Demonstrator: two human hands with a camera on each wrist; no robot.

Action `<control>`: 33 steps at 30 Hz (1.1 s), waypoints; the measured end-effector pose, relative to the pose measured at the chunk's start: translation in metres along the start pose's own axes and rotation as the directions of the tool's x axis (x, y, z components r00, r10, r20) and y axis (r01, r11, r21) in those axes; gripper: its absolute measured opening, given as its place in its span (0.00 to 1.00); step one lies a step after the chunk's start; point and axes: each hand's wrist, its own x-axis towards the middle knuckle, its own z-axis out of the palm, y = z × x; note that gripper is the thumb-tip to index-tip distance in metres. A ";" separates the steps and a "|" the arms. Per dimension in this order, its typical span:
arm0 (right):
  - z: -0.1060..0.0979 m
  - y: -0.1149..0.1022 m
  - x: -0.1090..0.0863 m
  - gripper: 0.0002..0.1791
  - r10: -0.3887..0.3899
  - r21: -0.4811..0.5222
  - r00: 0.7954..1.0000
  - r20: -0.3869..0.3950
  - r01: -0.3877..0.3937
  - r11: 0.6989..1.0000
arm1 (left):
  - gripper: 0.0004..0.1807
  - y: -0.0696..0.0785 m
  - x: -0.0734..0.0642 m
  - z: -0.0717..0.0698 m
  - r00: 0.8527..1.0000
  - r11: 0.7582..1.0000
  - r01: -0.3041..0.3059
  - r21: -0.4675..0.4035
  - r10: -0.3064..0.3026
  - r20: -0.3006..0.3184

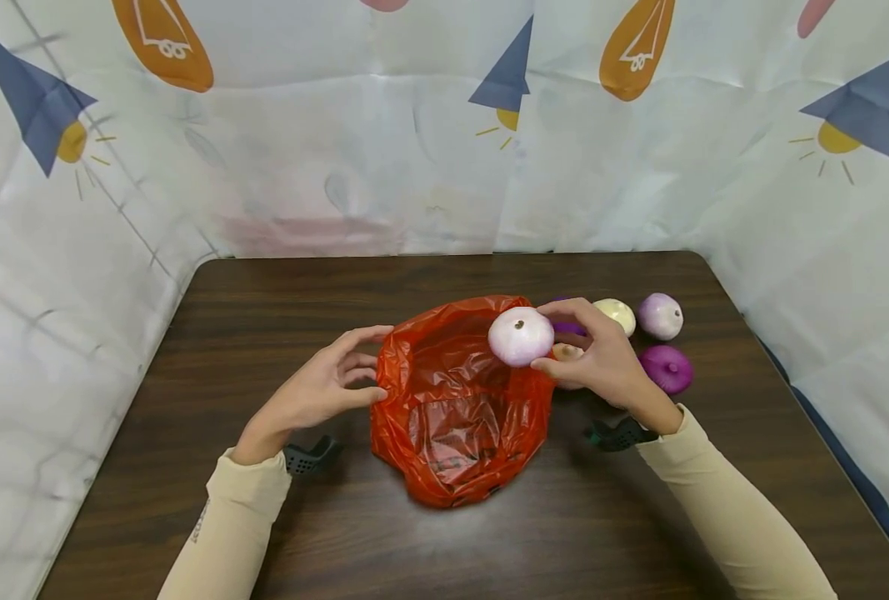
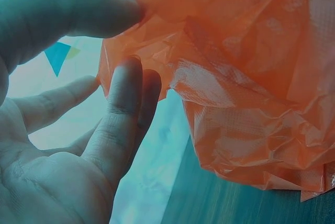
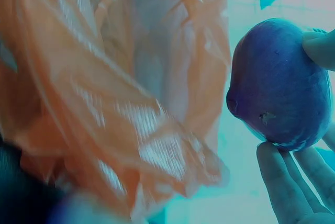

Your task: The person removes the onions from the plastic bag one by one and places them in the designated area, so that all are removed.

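A red plastic bag (image 1: pixel 455 450) stands with its mouth open in the middle of the table. At its left rim my left hand (image 1: pixel 327 379) holds the plastic between thumb and fingers; the left wrist view shows the thumb on the crumpled film (image 2: pixel 235 77). My right hand (image 1: pixel 601 354) grips a pale purple-white onion (image 1: pixel 521 337) over the bag's upper right rim. The right wrist view has the onion (image 3: pixel 280 85) between thumb and fingertips, beside the bag (image 3: pixel 104 103). Inside the bag I see only creased plastic.
Right of the bag lie a white onion (image 1: pixel 615 315), a pale purple onion (image 1: pixel 661 317) and a deep purple onion (image 1: pixel 666 369). A tan onion (image 1: pixel 568 353) and another purple one (image 1: pixel 568 327) are partly behind my right hand. Printed cloth (image 1: pixel 414 167) surrounds the brown table (image 1: pixel 279 287).
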 end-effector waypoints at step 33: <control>-0.085 0.028 -0.044 0.40 0.043 0.084 0.960 -0.276 -0.020 0.996 | 0.44 0.000 0.003 0.002 1.000 1.000 0.024 0.001 -0.024 0.007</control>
